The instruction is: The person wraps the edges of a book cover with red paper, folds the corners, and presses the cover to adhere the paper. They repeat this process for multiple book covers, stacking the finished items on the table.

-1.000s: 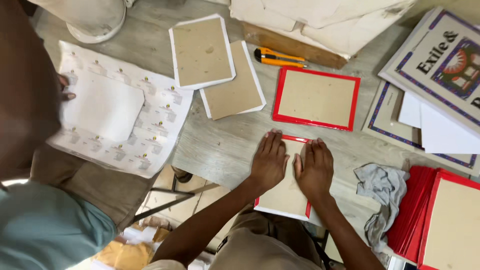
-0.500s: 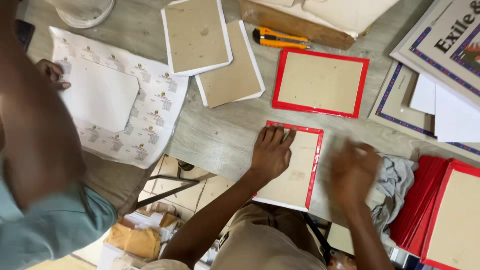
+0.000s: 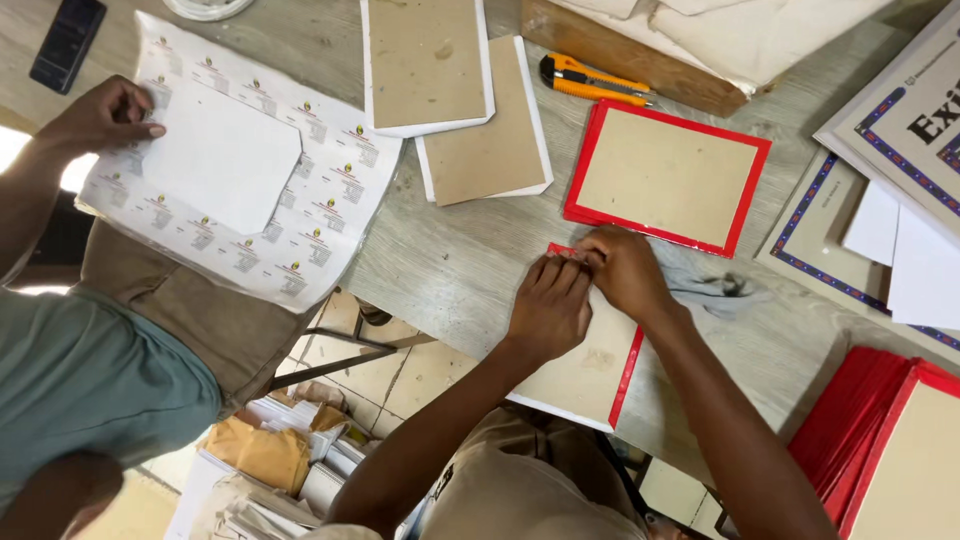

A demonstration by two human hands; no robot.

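right hand [image 3: 625, 270] moved back beside left hand [image 3: 550, 305], both pressing red-edged board [image 3: 590, 370].

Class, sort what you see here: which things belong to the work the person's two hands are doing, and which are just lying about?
In hand:
left hand
right hand
red-edged brown cardboard panel under the hands

Lying about:
orange utility knife
finished red-framed cardboard panel
two white-edged cardboard panels
black phone
stack of red sheets
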